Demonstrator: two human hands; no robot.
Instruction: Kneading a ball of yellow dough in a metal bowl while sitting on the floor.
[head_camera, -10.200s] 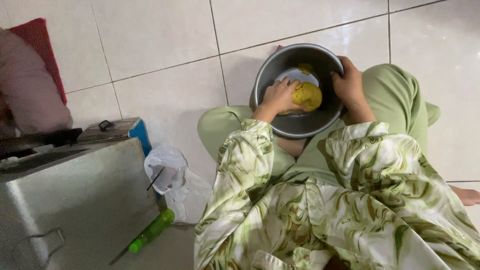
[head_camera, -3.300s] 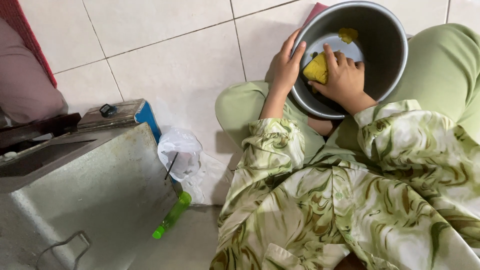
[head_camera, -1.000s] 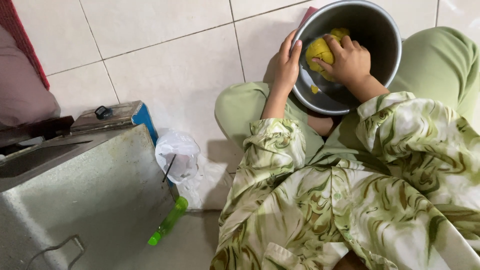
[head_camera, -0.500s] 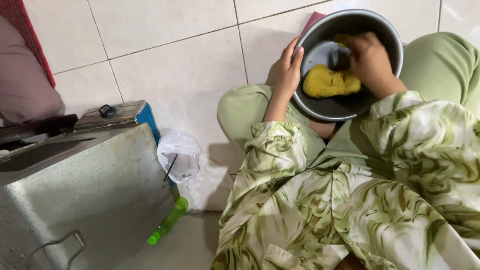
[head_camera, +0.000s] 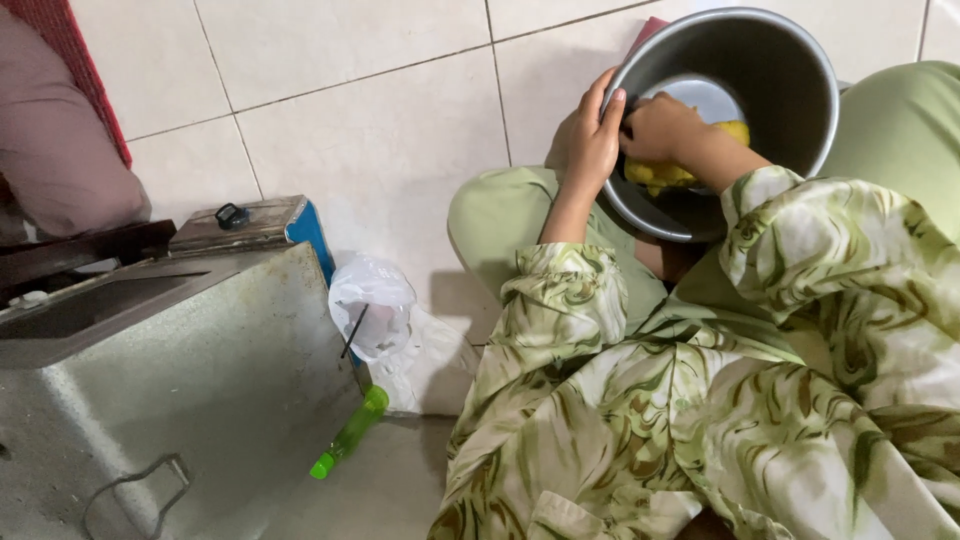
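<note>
Glossy pale floor tiles with thin dark grout lines fill the upper half of the frame; at upper left, a red woven mat edge beside a pinkish cloth mound; lower left, a dull grey metal box with a wire handle, a worn tin with a blue side behind it; centre, a crumpled clear plastic bag and a bright green plastic handle lying against the box; right of centre, the left hand grips the rim of a round brushed-steel pot, fingers curled together over the edge; upper right, the right hand inside the pot, fingers closed down on a yellow sponge; green-patterned sleeves cover the lap below.
</note>
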